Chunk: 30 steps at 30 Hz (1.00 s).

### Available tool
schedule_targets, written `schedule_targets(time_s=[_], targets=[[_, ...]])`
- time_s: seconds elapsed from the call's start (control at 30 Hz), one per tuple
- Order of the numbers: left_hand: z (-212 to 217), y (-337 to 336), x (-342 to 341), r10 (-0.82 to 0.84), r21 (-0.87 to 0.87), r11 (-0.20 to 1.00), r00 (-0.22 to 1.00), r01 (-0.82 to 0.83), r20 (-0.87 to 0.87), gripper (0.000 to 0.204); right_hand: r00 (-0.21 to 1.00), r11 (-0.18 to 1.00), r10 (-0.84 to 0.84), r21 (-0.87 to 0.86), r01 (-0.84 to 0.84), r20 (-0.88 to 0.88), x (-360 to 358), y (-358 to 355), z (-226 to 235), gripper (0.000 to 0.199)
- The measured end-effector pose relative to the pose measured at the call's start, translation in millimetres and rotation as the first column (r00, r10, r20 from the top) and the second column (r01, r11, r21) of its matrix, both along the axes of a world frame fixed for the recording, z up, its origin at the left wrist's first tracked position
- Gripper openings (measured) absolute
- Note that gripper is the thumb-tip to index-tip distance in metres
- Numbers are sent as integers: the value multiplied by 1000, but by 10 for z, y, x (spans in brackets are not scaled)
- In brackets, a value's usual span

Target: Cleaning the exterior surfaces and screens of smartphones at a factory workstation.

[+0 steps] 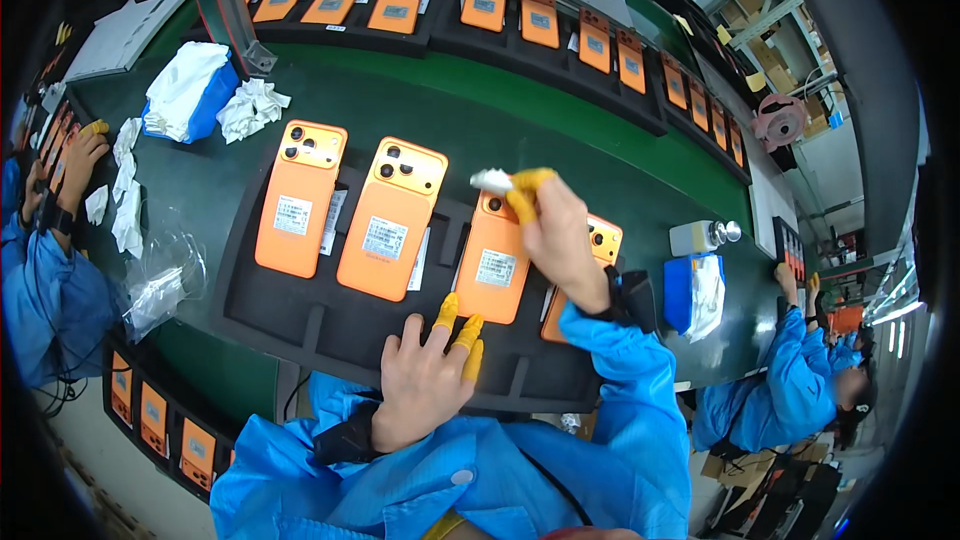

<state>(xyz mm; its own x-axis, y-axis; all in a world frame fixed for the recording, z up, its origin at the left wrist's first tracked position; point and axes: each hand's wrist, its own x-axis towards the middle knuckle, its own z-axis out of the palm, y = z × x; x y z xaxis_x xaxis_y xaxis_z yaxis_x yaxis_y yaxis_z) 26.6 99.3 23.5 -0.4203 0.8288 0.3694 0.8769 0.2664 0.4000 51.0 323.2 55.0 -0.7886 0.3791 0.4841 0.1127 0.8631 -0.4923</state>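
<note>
Several orange smartphones lie back up in a black foam tray (pixel 270 315), each with a white label. My right hand (pixel 560 240), in yellow finger cots, pinches a folded white wipe (pixel 492 180) over the camera end of the third smartphone (pixel 495 275). It hides part of that phone and of the fourth smartphone (pixel 603 238). My left hand (pixel 425 370) has its fingers apart, some in yellow cots, with the tips at the third phone's lower edge. To the left lie the first smartphone (pixel 290 202) and second smartphone (pixel 392 220).
Crumpled wipes (pixel 253 110) lie beside a blue wipe pack (pixel 205 100) at the far left. On the right stand a pump bottle (pixel 703 237) and another blue pack (pixel 685 295). More phone trays (pixel 450 35) line the back. Co-workers in blue (pixel 765 410) sit on both sides.
</note>
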Motion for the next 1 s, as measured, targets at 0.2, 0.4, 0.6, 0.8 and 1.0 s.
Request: schedule_targets(time_s=[0.2, 0.4, 0.6, 0.8, 1.0], targets=[[22, 5, -13, 16, 33, 999, 1000, -16, -7, 17, 986, 953, 111, 269, -141, 126, -13, -101, -97, 20], [-30, 13, -2, 13, 39, 999, 1000, -13, 3, 19, 925, 910, 355, 177, -376, 137, 363, -428, -251, 25], [-14, -57, -5, 19, 45, 999, 999, -21, 30, 16, 987, 986, 53, 150, -76, 152, 277, -162, -176, 21], [-47, -41, -15, -8, 73, 997, 999, 6, 34, 17, 909, 961, 251, 27, -275, 334, 704, -638, -208, 26], [-40, -10, -22, 5, 109, 994, 1000, -5, 0, 15, 991, 968, 27, 242, -60, 134, 107, -193, -169, 26]])
